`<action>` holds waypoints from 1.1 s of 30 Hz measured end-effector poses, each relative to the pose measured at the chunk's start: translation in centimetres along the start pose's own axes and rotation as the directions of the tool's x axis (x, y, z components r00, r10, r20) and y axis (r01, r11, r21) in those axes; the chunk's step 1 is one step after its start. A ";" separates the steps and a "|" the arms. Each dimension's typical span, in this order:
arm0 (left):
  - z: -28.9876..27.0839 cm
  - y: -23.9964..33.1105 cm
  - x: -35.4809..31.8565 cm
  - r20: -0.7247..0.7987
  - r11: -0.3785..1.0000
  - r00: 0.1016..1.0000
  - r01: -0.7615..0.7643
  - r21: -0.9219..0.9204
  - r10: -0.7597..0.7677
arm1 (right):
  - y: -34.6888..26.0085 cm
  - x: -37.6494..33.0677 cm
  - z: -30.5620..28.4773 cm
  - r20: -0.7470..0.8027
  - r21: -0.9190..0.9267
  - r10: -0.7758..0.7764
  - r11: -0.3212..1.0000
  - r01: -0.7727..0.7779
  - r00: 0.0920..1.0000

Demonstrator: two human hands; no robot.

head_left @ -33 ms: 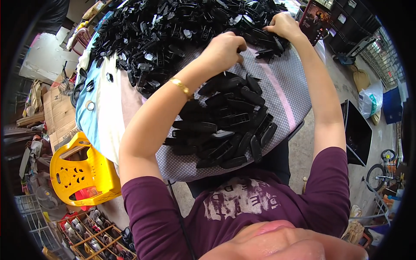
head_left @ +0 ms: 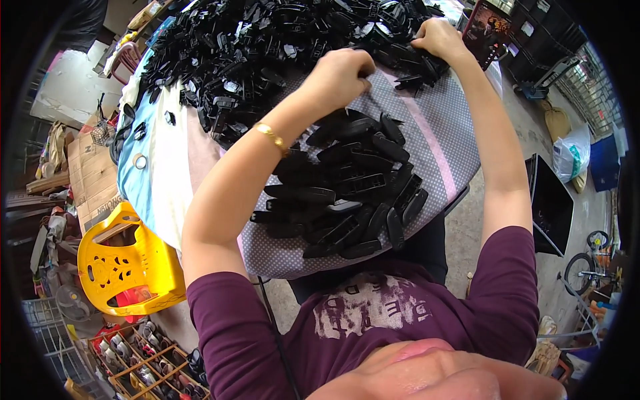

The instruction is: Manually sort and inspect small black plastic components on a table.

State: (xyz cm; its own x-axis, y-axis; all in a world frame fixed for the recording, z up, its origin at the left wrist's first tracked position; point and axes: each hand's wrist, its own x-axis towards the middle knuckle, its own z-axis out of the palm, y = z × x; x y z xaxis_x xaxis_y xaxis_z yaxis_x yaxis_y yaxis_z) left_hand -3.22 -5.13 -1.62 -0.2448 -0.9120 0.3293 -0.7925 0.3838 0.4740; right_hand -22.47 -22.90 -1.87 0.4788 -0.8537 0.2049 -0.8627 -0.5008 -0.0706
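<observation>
My left hand (head_left: 339,79), with a gold bracelet (head_left: 272,139) at its wrist, hovers over the cloth between two groups of black plastic parts. Its fingers are curled closed, and whatever they hold is hidden. At the far right edge of the big heap of black plastic parts (head_left: 233,63), my right hand (head_left: 441,39) has its thumb and fingers bent together against the pieces. What it grips does not show. Closer to me lies a smaller pile of long black plastic parts (head_left: 360,177), on a grey dotted cloth (head_left: 273,257) with a pink stripe.
A yellow plastic chair (head_left: 127,267) stands left of the table. On the light cloth lies a tape roll (head_left: 139,161). Black crates (head_left: 540,33) stand at the far right, with a black flat panel (head_left: 548,203) below. A shoe rack (head_left: 147,363) sits lower left.
My left hand and forearm have shifted slightly left. My right hand has barely moved, still at the heap's edge.
</observation>
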 end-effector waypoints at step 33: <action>-3.6 -0.8 -7.3 -0.263 0.503 0.864 -0.013 -0.864 -0.429 | -16.2 -9.6 -1.3 -0.278 0.905 -0.229 0.263 0.334 0.933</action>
State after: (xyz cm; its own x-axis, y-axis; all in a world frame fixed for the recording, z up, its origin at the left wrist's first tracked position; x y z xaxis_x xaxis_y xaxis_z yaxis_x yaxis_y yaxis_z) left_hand 1.22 1.75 -1.43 0.2759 -0.9145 0.2959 0.0868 0.3303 0.9399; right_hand -13.25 -6.41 -1.46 0.5992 -0.6418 0.4787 0.0809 -0.5463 -0.8337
